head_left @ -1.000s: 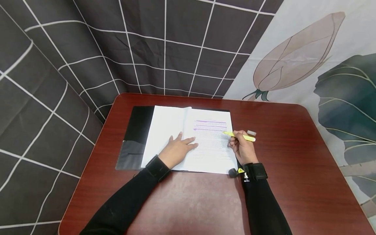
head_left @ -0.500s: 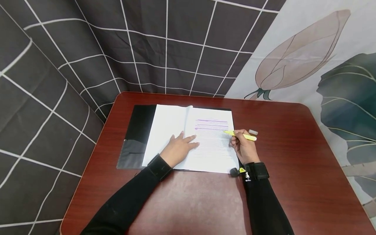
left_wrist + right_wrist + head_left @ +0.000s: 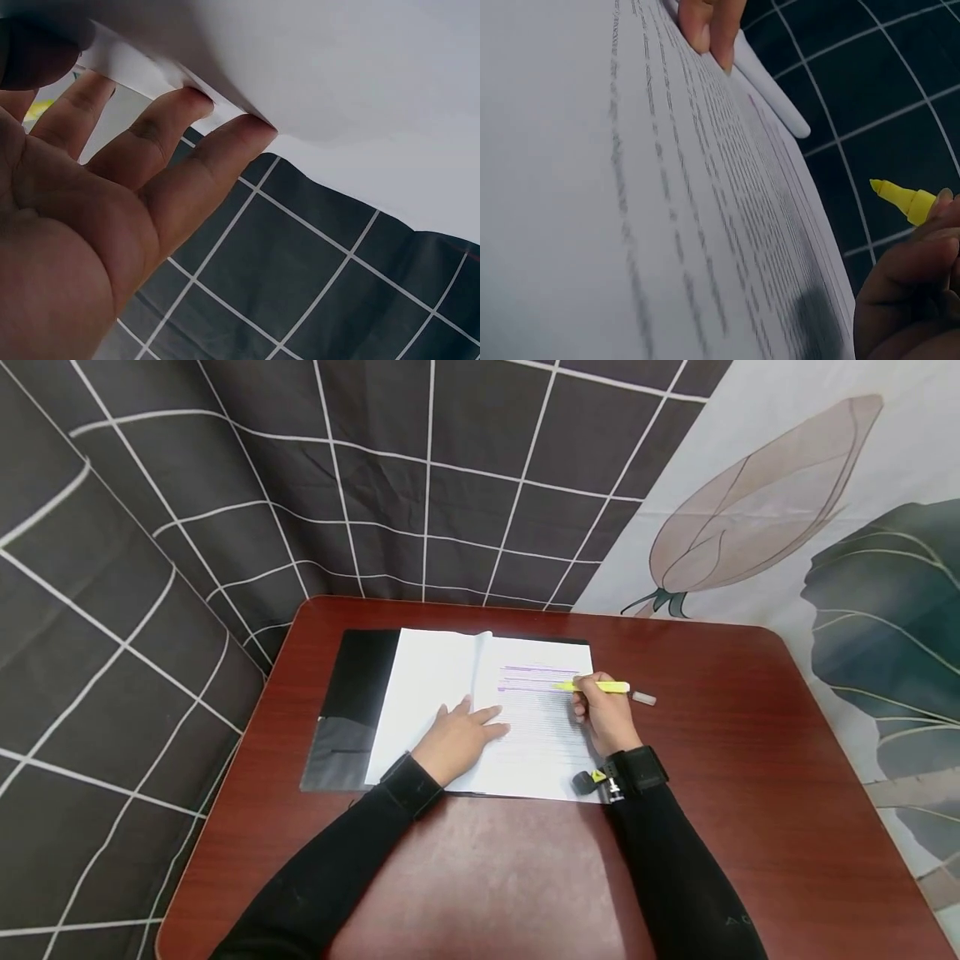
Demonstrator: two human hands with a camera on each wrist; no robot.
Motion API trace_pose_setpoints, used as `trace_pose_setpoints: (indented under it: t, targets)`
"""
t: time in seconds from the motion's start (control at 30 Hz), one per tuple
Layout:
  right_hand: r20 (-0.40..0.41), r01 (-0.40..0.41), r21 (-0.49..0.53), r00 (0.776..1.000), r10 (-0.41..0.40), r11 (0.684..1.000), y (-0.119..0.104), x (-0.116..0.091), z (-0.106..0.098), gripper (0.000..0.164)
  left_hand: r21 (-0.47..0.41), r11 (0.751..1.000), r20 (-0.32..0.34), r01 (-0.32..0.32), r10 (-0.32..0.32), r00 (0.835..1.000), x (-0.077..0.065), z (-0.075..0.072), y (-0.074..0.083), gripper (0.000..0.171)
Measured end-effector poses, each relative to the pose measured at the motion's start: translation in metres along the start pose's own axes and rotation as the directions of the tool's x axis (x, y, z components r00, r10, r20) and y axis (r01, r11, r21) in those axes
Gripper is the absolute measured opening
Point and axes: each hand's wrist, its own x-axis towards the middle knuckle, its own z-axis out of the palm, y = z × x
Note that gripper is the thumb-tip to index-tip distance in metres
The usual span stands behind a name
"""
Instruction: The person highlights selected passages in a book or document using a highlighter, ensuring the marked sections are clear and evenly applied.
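Observation:
An open folder of white pages (image 3: 525,760) lies on the table, its right page printed with lines of text. Purple marks (image 3: 540,669) run across the upper text lines. My left hand (image 3: 456,742) rests with spread fingers near the centre fold; the left wrist view shows its fingertips (image 3: 251,131) against the paper. In my right hand (image 3: 606,714) a yellow highlighter (image 3: 613,687) is pinched between thumb and fingers, its tip pointing left over the marked lines. The uncapped tip (image 3: 885,189) shows above the page in the right wrist view.
A small pale cap (image 3: 643,698) lies on the reddish-brown table (image 3: 735,735), right of the page. The folder's black cover (image 3: 360,668) extends to the left. Behind the table hang a dark grid-patterned cloth (image 3: 480,460) and a white cloth with a plant print (image 3: 750,527).
My right hand has moved left and slightly up with the highlighter, which now lies more level and reaches further over the page. My left hand stays in place.

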Motion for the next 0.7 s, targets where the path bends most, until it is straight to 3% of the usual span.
trace_pose_setpoints:
  t: [0.1,0.2,0.33,0.43,0.7]
  targets:
    - [-0.009,0.008,-0.041,1.000,-0.009,0.999,-0.006,0.005,0.017,0.017,0.010,1.000,0.040,0.019,-0.020,0.999,-0.005,-0.017,0.008,0.050]
    - [-0.022,0.014,-0.078,1.000,-0.016,0.997,-0.013,0.010,0.032,0.019,0.008,0.999,0.058,0.031,-0.031,0.998,-0.004,-0.019,0.010,0.049]
    - [-0.024,0.021,-0.133,0.999,-0.025,0.991,-0.014,0.018,0.046,0.018,0.030,1.000,0.019,0.004,-0.005,1.000,0.002,-0.003,0.002,0.049]
    - [-0.021,0.028,-0.166,0.999,-0.032,0.986,-0.013,0.022,0.051,0.016,0.094,0.996,0.002,-0.011,0.010,1.000,0.005,0.006,-0.002,0.049]
    - [-0.052,0.028,-0.207,0.998,-0.039,0.978,-0.012,0.029,0.060,0.016,0.134,0.991,0.015,-0.008,0.006,1.000,0.006,0.009,-0.004,0.051]
